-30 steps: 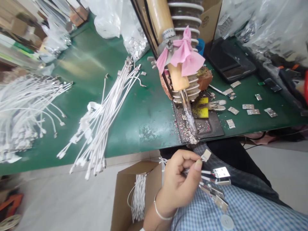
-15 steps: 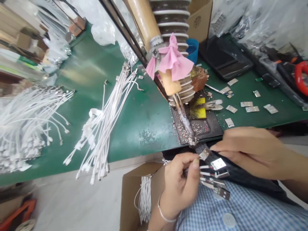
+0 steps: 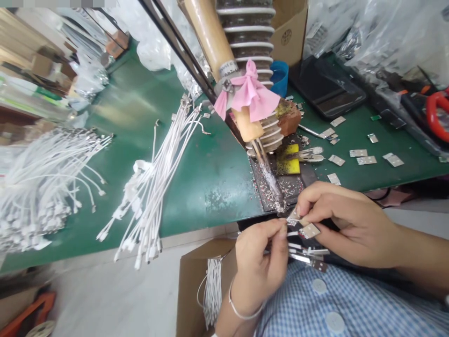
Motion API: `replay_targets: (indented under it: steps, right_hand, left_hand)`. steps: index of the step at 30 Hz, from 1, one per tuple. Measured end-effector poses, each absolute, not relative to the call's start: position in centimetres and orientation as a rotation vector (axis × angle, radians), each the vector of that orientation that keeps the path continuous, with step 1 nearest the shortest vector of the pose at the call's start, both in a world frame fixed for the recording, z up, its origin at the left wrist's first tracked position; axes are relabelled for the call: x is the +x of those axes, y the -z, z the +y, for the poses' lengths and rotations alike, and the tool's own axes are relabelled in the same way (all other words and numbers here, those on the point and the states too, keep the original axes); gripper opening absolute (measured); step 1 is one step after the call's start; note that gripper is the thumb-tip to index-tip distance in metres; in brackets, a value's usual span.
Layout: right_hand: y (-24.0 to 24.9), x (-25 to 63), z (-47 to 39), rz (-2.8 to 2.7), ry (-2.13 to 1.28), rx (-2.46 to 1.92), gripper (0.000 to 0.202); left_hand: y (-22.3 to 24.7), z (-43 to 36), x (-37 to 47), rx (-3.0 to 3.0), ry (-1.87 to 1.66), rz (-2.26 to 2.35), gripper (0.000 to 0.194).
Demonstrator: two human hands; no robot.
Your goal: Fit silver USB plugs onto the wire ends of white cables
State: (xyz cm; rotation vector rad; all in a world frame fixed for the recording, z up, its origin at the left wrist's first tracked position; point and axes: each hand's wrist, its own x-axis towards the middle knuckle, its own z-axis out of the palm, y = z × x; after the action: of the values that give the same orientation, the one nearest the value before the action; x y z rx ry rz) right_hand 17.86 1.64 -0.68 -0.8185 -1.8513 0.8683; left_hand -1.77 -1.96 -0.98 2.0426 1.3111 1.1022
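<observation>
My left hand is closed round several white cables whose metal USB connectors fan out to the right. Its thumb and forefinger pinch near the tip of the soldering iron. My right hand has its fingers pressed round a small metal connector at the end of one cable, just below the iron's tip. The iron is fixed in a wooden handle with a pink cloth tied on it. How the cable wires meet that connector is too small to tell.
Bundled white cables and a larger pile lie on the green table. Loose connectors, a yellow sponge, a phone and red-handled pliers are at the right. A cardboard box stands below.
My right hand has moved left and down-screen fingers now meet the connector beside my left fingertips. The held connectors have shifted slightly left and up.
</observation>
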Motion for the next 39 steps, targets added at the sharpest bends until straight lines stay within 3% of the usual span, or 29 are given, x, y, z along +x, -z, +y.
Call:
replay_targets:
  steps: [39]
  right_hand:
    - [-0.2,17.6,3.2,-1.854,-0.804,-0.841,0.015]
  left_hand:
    - [-0.1,-0.4,-1.3,2.058,-1.127,1.344,0.015]
